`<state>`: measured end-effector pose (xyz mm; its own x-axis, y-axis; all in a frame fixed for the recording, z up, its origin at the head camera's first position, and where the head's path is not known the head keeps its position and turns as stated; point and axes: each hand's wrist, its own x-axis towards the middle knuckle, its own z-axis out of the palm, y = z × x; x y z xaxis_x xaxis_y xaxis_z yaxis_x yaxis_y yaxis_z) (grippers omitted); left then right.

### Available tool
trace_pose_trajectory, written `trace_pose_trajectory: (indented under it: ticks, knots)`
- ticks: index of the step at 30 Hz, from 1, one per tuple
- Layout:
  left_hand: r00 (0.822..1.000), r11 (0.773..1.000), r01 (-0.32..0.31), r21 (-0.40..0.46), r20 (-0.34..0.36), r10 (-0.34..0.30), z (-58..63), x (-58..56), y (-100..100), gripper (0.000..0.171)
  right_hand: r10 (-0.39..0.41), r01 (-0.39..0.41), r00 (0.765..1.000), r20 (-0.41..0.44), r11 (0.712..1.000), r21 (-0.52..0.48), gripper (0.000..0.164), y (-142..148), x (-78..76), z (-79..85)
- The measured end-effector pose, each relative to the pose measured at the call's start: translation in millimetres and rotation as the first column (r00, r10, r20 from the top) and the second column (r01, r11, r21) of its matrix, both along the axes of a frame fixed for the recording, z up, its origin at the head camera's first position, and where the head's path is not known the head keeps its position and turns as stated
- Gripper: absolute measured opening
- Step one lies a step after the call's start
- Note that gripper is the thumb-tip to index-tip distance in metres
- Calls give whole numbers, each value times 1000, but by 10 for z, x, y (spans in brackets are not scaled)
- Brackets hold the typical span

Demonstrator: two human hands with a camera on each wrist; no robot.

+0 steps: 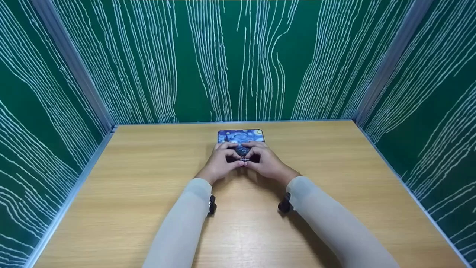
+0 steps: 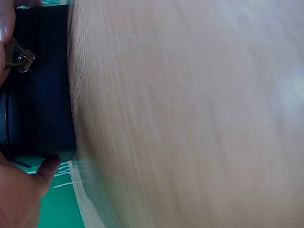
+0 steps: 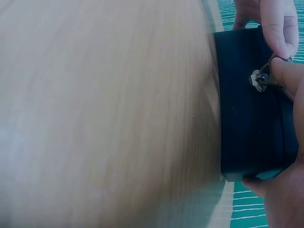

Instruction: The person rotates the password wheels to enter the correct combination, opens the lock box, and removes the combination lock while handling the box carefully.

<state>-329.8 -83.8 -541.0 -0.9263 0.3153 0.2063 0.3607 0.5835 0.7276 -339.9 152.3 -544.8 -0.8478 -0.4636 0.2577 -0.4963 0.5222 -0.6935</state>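
A dark box (image 2: 38,118) with a blue painted swirling-sky lid (image 1: 240,136) stands toward the back of the wooden table. On its front face is a metal clasp (image 3: 257,80), with a small brass-coloured padlock (image 2: 11,53) hanging from it by a loop. My left hand (image 1: 222,160) holds the box's left side while its thumb and fingertip pinch the padlock. From the right, my right hand (image 1: 266,160) does likewise, its thumb against the padlock opposite the left fingers. The fingertips partly cover the padlock in both wrist views.
The wooden table (image 1: 148,186) runs out to metal-framed edges. Green panels (image 1: 193,74) with white wavy lines rise at the back and on both sides. Dark wrist cameras (image 1: 285,204) sit at the inner side of both sleeves.
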Motion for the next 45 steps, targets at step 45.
trace_pose_trajectory:
  ticks: [45]
  knots:
    - [1000, 1000, 2, -7, -8, -2, 39, 28, -2, 12, 4, -5, 1000, -8, 999, -51, 7, -4, -17, -9]
